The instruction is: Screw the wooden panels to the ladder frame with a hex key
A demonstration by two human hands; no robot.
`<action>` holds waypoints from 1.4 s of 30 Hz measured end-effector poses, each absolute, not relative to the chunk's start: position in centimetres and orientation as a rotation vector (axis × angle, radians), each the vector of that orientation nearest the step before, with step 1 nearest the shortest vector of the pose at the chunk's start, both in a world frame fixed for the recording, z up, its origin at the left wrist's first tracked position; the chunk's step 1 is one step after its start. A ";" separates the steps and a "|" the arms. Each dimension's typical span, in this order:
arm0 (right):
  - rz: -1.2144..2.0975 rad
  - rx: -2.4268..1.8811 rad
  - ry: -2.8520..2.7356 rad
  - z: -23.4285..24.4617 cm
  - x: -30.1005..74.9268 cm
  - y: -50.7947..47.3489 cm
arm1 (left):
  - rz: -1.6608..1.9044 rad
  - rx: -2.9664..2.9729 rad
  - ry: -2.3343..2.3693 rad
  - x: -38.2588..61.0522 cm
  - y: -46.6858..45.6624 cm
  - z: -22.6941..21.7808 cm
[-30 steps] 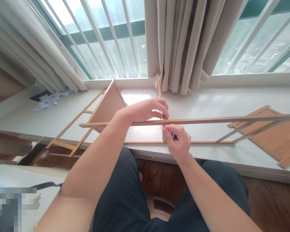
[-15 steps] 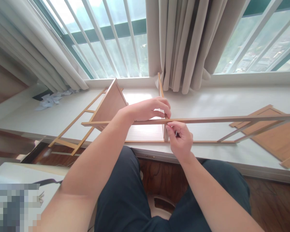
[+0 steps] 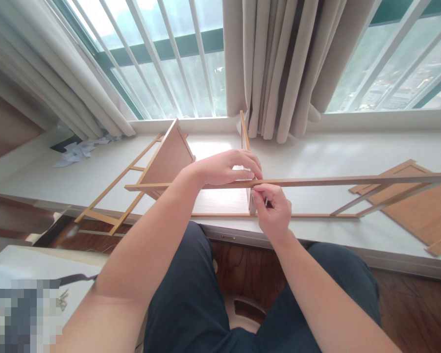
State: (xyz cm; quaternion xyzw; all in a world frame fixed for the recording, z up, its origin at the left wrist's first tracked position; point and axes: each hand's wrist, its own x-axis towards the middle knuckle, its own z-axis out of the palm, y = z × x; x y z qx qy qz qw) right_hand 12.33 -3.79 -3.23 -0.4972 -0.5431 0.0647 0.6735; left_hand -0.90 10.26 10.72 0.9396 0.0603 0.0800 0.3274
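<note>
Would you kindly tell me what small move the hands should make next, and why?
Perhaps the right hand should press gently where the long rail and the middle board seem to meet: its thumb and finger are pinched together just there, and the left hand sits across the rail, well placed to steady it.

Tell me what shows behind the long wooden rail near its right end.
A flat wooden panel lies on the white ledge there. The wooden rail and slanted bars cover strips of it; those can't be seen.
</note>
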 end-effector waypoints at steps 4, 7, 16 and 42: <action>0.162 -1.101 -1.204 -3.1 12.2 -3.7 | 0.212 2.448 0.160 -0.9 10.1 10.7; 0.160 -1.085 -1.181 -3.0 12.2 -3.6 | 0.230 2.470 0.165 -0.8 10.1 10.5; 0.186 -1.104 -1.173 -3.4 12.4 -3.8 | 0.258 2.460 0.135 -0.8 10.1 10.4; 0.513 -1.075 -1.183 -4.8 11.7 -6.6 | 0.279 2.463 0.156 -0.9 10.2 10.1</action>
